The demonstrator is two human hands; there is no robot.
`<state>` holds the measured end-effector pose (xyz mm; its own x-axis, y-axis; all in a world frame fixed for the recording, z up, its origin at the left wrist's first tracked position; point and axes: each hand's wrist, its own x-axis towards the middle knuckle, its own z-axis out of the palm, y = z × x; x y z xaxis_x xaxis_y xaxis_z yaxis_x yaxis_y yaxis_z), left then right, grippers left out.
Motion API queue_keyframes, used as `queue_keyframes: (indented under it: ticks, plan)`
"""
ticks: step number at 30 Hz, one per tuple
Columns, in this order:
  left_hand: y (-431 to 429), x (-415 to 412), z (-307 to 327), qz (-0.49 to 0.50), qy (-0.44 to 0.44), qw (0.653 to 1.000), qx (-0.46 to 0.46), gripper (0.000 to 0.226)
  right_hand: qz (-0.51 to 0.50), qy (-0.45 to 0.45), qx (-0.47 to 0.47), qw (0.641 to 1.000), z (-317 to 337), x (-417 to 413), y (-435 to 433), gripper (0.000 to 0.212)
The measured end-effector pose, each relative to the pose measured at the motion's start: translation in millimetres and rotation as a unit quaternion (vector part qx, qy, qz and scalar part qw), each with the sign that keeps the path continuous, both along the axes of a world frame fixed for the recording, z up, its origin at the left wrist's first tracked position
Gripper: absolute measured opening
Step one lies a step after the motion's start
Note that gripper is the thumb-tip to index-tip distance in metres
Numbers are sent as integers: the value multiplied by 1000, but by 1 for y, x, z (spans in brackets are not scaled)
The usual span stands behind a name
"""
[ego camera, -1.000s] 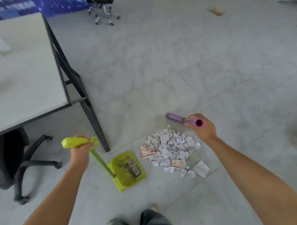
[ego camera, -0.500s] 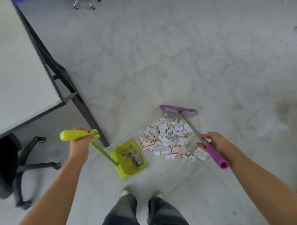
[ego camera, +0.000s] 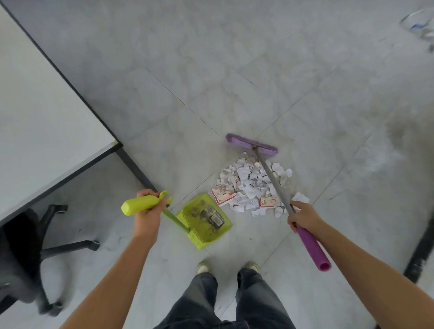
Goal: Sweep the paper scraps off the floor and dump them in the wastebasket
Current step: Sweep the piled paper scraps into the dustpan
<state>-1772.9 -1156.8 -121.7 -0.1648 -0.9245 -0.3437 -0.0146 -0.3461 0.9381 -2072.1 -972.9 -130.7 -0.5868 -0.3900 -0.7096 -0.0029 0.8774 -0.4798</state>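
Head view: the left hand [ego camera: 148,217] is wrapped around the lime-green grip of the dustpan [ego camera: 205,223], fingers curled tight on the handle. The thin green stem slants down from the grip to the pan, which sits flat on the floor [ego camera: 231,64] just ahead of the person's shoes [ego camera: 203,267]. Some dark debris and a labelled scrap lie inside the pan.

The right hand [ego camera: 304,216] grips the broom [ego camera: 274,184] where the grey shaft meets the purple sleeve, fingers closed around it. The purple end sticks out behind the hand toward the camera. The shaft runs up and away over the scraps [ego camera: 251,185], and the purple broom head rests on the floor on the far side of the pile, touching its far edge.

The scraps form one loose heap of crumpled white paper with a few red-printed slips, lying on the floor just right of the pan's open edge; the nearest slip almost touches it.

A white table [ego camera: 35,117] with a dark leg stands on the left, with a black chair [ego camera: 28,247] beneath it.
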Motion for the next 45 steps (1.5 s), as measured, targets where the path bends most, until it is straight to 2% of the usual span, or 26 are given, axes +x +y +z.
queue_keyframes:
  ticks: [5, 9, 17, 23, 29, 30, 33, 35, 37, 38, 39, 41, 42, 45]
  plan:
    - [3, -1, -2, 14, 21, 1000, 14, 38, 91, 0, 43, 995, 3, -3, 17, 63]
    - [7, -7, -1, 31, 30, 999, 20, 37, 158, 7, 93, 983, 7, -17, 40, 66]
    - [15, -42, 8, 20, 25, 999, 6, 39, 266, 109, 178, 941, 54, -49, 91, 64]
    - [1, -67, 11, -6, -3, 1000, -4, 37, 225, 119, 161, 954, 57, -58, 106, 64]
    - [-3, -41, 6, -83, -69, 994, 5, 29, 144, 85, 101, 981, 36, -61, 64, 64]
    - [-2, -31, 8, -97, -80, 992, 1, 42, 127, 78, 91, 985, 32, -61, 55, 63]
    - [6, -9, 30, -105, -65, 992, -10, 64, 99, 61, 80, 990, 18, -65, 40, 57]
    - [5, -1, 43, -86, -138, 986, -48, 75, 87, 38, 87, 992, 12, -68, 39, 46]
    - [-10, 2, 54, -107, -285, 944, -125, 79, 90, 16, 100, 991, 12, -66, 42, 32]
    - [-18, -1, 61, -153, -366, 902, -172, 77, 94, 11, 103, 990, 12, -65, 45, 30]
    - [-26, -7, 66, -214, -442, 847, -201, 74, 97, 7, 105, 990, 11, -62, 48, 32]
    - [-40, -27, 78, -338, -560, 730, -197, 67, 97, 3, 103, 990, 12, -55, 55, 38]
    - [-46, -38, 81, -387, -592, 685, -175, 59, 96, 1, 102, 990, 13, -51, 58, 40]
    - [-51, -61, 79, -444, -642, 602, -171, 36, 101, -6, 103, 990, 15, -37, 71, 43]
